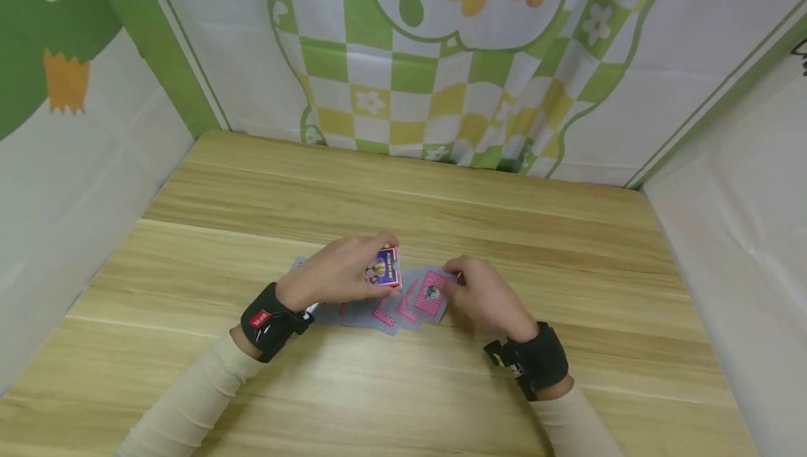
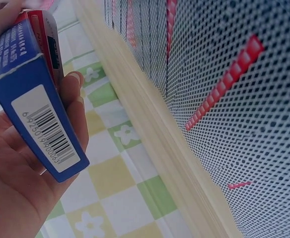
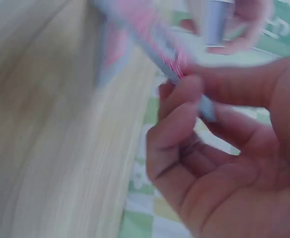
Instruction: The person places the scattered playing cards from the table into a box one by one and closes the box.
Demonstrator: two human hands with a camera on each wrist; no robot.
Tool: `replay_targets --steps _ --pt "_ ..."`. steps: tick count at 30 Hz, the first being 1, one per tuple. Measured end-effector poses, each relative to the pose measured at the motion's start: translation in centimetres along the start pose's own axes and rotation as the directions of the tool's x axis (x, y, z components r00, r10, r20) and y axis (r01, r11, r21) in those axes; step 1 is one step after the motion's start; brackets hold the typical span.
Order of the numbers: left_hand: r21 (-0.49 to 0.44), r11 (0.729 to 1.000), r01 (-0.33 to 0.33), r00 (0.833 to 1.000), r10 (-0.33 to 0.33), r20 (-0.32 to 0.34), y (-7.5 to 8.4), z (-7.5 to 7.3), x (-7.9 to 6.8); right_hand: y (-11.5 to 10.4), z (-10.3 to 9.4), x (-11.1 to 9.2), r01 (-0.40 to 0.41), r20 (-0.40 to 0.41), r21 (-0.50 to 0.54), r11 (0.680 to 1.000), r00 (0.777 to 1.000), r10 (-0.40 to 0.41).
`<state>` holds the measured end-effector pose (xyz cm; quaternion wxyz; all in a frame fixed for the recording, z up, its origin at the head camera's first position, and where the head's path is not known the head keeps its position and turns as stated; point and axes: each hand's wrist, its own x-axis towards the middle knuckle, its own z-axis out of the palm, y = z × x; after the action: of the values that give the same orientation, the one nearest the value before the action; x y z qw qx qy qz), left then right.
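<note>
In the head view my left hand [image 1: 337, 271] grips a small blue and red playing card box [image 1: 386, 268] above a spread of overlapping cards [image 1: 386, 318]. The left wrist view shows the barcode end of the box [image 2: 45, 129], held between fingers and thumb. My right hand [image 1: 492, 296] is at the right end of the spread, pinching the edge of a pink-backed playing card [image 1: 431, 292]. In the right wrist view thumb and fingers close on that card [image 3: 160, 49], which is blurred. My left hand covers part of the spread.
The cards lie on a wood-grain table [image 1: 391, 394]. A green, yellow and white checked cloth [image 1: 416, 92] hangs along the table's back edge. White cloth walls stand at the left [image 1: 82, 183] and right [image 1: 725, 254].
</note>
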<state>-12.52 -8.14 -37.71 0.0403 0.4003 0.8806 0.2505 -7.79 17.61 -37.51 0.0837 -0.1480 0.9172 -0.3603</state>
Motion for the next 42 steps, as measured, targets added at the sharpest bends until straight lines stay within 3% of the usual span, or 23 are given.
replay_targets --steps 3,7,10,15,21,23,24,26,28,30,33,36,39,42 --pt "0.000 1.000 -0.005 1.000 0.005 0.004 0.0 0.0 0.0 -0.1 -0.7 0.0 0.010 -0.043 0.189 0.982 0.999 -0.002" --pt "0.005 1.000 -0.013 1.000 0.013 0.003 -0.1 0.1 0.0 -0.9 -1.6 -0.1 -0.008 -0.103 0.397 0.918 0.993 0.054" --pt "0.001 1.000 -0.014 1.000 0.014 0.004 -0.1 0.1 0.0 -2.1 -2.0 -0.4 -0.020 -0.118 0.452 0.892 0.990 0.081" --pt "-0.020 1.000 -0.012 1.000 0.012 0.005 0.0 0.1 0.0 -1.4 -0.8 0.2 -0.004 -0.156 0.488 0.873 0.983 0.092" --pt "-0.020 1.000 -0.022 1.000 0.022 -0.006 0.2 0.2 0.1 -1.4 0.9 0.5 0.009 -0.184 0.601 0.799 0.975 0.127" --pt "-0.017 1.000 -0.022 1.000 0.022 -0.012 0.2 0.2 0.0 -1.7 1.7 0.5 0.025 -0.196 0.611 0.791 0.973 0.120" --pt "-0.018 0.999 -0.026 1.000 0.026 -0.014 0.2 0.2 0.0 -1.9 2.1 0.4 0.035 -0.203 0.595 0.803 0.973 0.108" --pt "-0.020 0.999 -0.036 0.999 0.036 -0.023 0.1 0.3 0.1 -2.3 2.9 0.4 0.059 -0.216 0.506 0.861 0.974 0.061" --pt "-0.015 0.999 -0.053 0.998 0.052 -0.033 0.1 0.4 0.1 -2.7 3.6 0.4 0.092 -0.225 0.339 0.936 0.974 -0.014" --pt "-0.010 0.998 -0.063 0.997 0.063 -0.038 0.1 0.5 0.1 -3.2 4.2 0.3 0.143 -0.224 0.141 0.980 0.968 -0.109" --pt "-0.002 0.998 -0.063 0.997 0.063 -0.040 0.0 0.5 0.1 -3.6 4.6 0.2 0.223 -0.190 -0.095 0.970 0.953 -0.237" --pt "-0.004 0.998 -0.055 0.998 0.055 -0.037 -0.1 0.6 0.1 -3.8 4.6 0.0 0.270 -0.148 -0.191 0.944 0.943 -0.299" --pt "0.015 0.999 -0.041 0.999 0.041 -0.036 -0.1 0.6 0.1 -3.4 4.2 0.1 0.254 -0.151 -0.214 0.943 0.945 -0.289" --pt "0.026 0.999 -0.029 0.999 0.030 -0.035 0.0 0.5 0.1 -2.6 3.6 0.2 0.158 -0.187 -0.240 0.958 0.961 -0.206"
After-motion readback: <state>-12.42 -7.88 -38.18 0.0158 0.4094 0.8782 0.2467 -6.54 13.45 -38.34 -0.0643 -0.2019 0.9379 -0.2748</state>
